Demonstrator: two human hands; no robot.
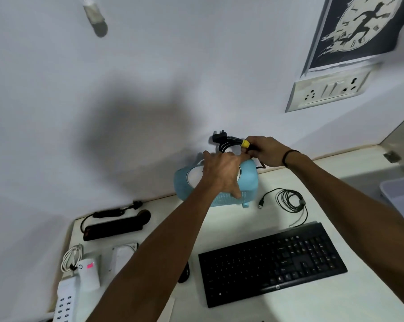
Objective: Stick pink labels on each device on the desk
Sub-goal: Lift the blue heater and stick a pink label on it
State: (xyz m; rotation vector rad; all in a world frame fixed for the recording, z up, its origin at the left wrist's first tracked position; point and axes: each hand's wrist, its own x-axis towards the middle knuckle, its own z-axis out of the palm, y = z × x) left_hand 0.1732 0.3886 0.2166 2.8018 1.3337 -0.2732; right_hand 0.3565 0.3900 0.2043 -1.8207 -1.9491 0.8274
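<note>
A round logo (seemingly "hp") is printed on the black keyboard at its near edge; a Windows mark sits on one key.

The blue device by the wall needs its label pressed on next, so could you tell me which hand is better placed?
Left, probably: the left hand already rests on the blue device, while the right hand holds its bundled black cord.
</note>
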